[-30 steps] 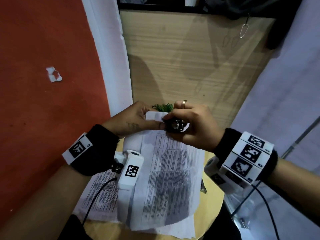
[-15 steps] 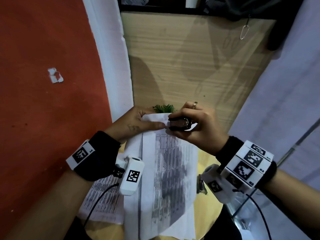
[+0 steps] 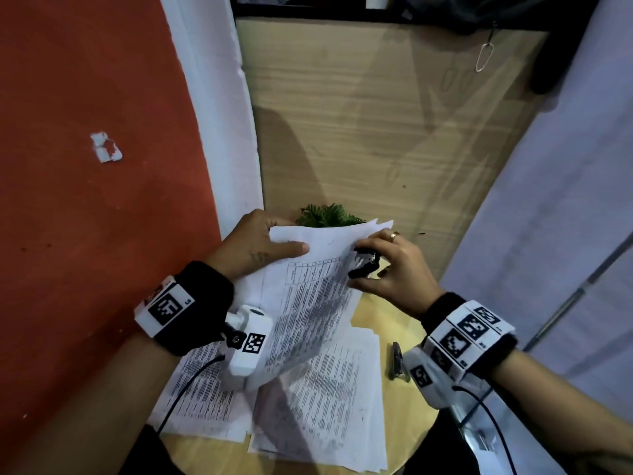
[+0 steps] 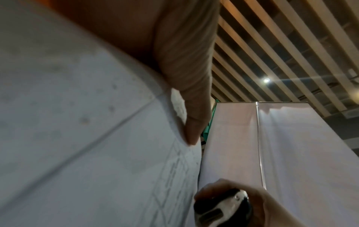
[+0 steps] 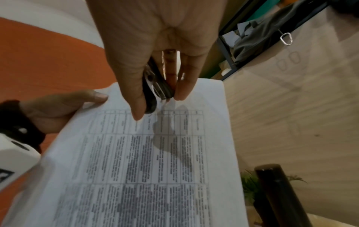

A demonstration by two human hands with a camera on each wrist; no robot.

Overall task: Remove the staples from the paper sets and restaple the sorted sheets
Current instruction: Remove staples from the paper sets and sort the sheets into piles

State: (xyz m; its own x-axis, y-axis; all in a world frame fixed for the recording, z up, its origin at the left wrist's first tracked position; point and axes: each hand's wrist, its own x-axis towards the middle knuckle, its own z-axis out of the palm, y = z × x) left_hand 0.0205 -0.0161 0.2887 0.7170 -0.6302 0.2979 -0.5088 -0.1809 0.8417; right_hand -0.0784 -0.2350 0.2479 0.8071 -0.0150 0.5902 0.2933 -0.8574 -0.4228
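My left hand point(image 3: 270, 246) pinches the top left corner of a printed paper set point(image 3: 315, 293) and holds it tilted above the table. Its thumb point(image 4: 194, 119) lies flat on the top sheet. My right hand point(image 3: 383, 269) grips a small black and silver staple remover point(image 3: 364, 264) at the set's right edge, near the top. In the right wrist view the staple remover point(image 5: 155, 90) sits between thumb and fingers, its tip just over the paper set point(image 5: 147, 161). The sheets fan apart at the top corner. I cannot make out any staple.
More printed sheets point(image 3: 329, 406) lie spread on the round wooden table point(image 3: 404, 423). A dark stapler point(image 3: 397, 361) lies right of them. A small green plant point(image 3: 325, 217) stands behind the held set, a dark cylinder point(image 5: 276, 192) beside it. An orange wall point(image 3: 85, 166) runs along the left.
My right hand has drawn the staple remover away to the right, off the top corner. The set's top sheets have come apart and the set has tilted more to the right.
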